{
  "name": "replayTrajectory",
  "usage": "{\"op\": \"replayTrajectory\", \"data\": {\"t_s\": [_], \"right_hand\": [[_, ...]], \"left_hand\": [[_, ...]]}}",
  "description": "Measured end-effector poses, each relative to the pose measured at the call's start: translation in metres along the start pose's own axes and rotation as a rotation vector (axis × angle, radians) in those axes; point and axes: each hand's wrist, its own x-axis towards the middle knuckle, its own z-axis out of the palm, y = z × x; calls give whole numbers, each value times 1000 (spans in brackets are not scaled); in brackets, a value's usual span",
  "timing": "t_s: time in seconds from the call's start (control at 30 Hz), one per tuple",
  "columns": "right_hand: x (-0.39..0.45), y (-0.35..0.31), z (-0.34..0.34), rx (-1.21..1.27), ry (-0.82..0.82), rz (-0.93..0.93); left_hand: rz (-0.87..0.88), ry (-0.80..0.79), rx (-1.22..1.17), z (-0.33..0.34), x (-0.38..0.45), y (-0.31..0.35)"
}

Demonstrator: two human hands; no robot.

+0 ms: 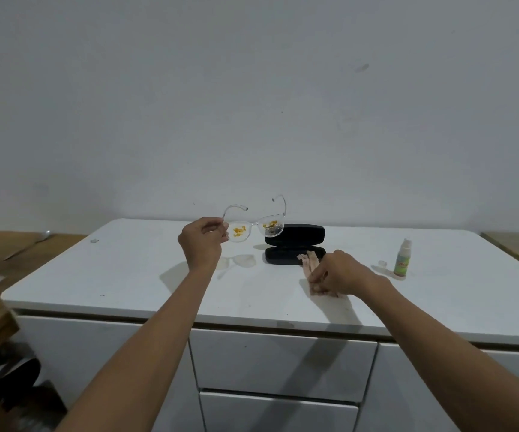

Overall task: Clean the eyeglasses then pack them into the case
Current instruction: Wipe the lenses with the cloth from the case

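A: Obs. Left hand (202, 240), centre of frame, fingers closed in a pinch on the left hinge corner of the eyeglasses (253, 227). The eyeglasses hang in the air above the white cabinet top (127, 275), temples unfolded and pointing away toward the wall. Both lenses carry yellow-orange smears.

B: Right hand?

A: Right hand (334, 272), right of centre, fingers curled down onto the pinkish cloth (311, 269) lying on the top. Looks like a grip on it; the cloth is not lifted. One end of the cloth lies over the front half of the open black case (295, 243).

B: Handling estimate for the frame?

A: Clear, thin plastic, likely light and slightly springy. One-corner hold probably lets it twist under wiping pressure. Better to support at the bridge or the rim beside the lens being wiped, keeping fingers off the glass. Lenses smooth, probably slippery once wet.

B: Spray?

A: Small bottle (403, 258) stands at right of frame, its cap (383, 263) just beside it. Cloth is soft and limp, so bunch it before wiping.
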Motion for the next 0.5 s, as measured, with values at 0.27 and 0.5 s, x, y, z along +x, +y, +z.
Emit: {"op": "replayTrajectory", "data": {"t_s": [0.27,0.5], "right_hand": [[8,-10,26,489,258,88],[17,-55,18,1782,205,211]], "left_hand": [[4,27,27,-6,-5,7],[36,41,87,-16,-3,15]]}}
